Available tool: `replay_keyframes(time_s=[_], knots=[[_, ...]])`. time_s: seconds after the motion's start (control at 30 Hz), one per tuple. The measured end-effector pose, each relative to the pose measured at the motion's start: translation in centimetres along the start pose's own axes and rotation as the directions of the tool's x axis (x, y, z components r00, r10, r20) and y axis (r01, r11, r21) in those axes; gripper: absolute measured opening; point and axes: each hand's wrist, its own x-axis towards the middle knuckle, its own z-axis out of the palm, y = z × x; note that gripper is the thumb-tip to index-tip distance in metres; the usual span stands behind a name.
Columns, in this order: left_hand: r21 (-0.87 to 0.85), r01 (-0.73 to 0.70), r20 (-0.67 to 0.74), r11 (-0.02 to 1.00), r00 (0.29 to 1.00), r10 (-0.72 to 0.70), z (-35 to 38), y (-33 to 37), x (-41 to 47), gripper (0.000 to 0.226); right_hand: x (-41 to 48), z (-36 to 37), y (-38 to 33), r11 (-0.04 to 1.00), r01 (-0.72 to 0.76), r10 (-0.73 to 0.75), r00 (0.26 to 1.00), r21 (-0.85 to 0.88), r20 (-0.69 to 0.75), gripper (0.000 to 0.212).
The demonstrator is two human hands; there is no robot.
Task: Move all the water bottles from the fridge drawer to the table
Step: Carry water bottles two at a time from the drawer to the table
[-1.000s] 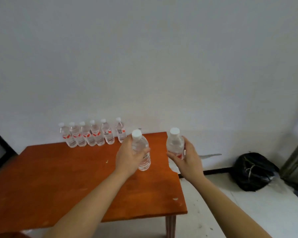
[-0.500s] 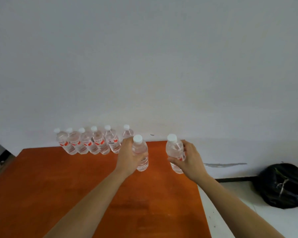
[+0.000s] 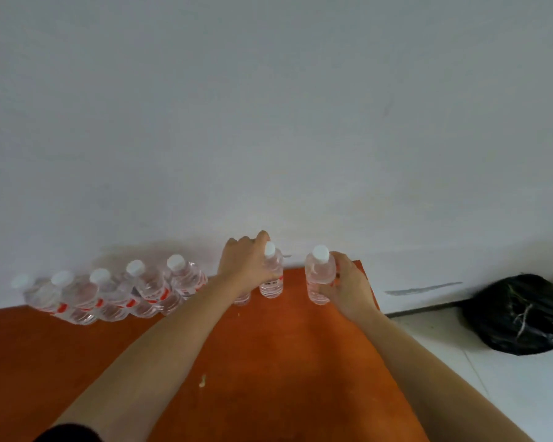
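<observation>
The orange surface (image 3: pixel 268 362) carries a row of 5 clearly visible upright water bottles (image 3: pixel 115 291) along its far edge against the wall, with part of another showing behind the left wrist. The left hand (image 3: pixel 246 269) has its fingers wrapped around an upright bottle (image 3: pixel 271 275) at the right end of that row, its base on or just above the wood. The right hand (image 3: pixel 348 288) grips a second bottle (image 3: pixel 320 275), also vertical, just right of the first, near the far right corner. Both need only go straight down and be let go; the right one stands closest to the edge.
</observation>
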Motion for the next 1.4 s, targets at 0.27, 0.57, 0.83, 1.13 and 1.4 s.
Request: replay_keyframes(time_s=[0.27, 0.57, 0.83, 1.13, 1.4], knots=[[0.056, -0.072, 0.087, 0.996, 0.994, 0.067, 2.0, -3.1, 1.7, 0.051, 4.1, 6.1, -0.6, 1.000, 0.010, -0.012, 0.994, 0.021, 0.106, 0.071], [0.097, -0.172, 0.128, 0.980, 0.979, 0.159, 2.2, -4.1, 1.8, 0.055, 4.2, 5.7, -0.8, 0.998, -0.048, 0.053, 0.982, -0.029, 0.183, 0.090], [-0.074, -0.043, -0.098, 0.996, 0.995, 0.036, -1.4, -3.3, -0.1, 0.062, 0.4, 1.0, -3.1, 0.975, 0.105, -0.110, 0.994, -0.194, -0.014, 0.069], [-0.018, -0.130, -0.341, 0.991, 0.933, 0.116, -5.5, 4.3, -3.6, 0.071, -7.4, -7.6, -0.5, 0.864, 0.004, -0.255, 0.866, -0.503, -0.430, 0.072], [-0.016, -0.411, -0.421, 0.912, 0.830, 0.366, -10.7, 20.2, -8.7, 0.070, -21.3, -20.2, 2.7, 0.835, -0.175, -0.235, 0.744, -0.521, -0.625, 0.078]])
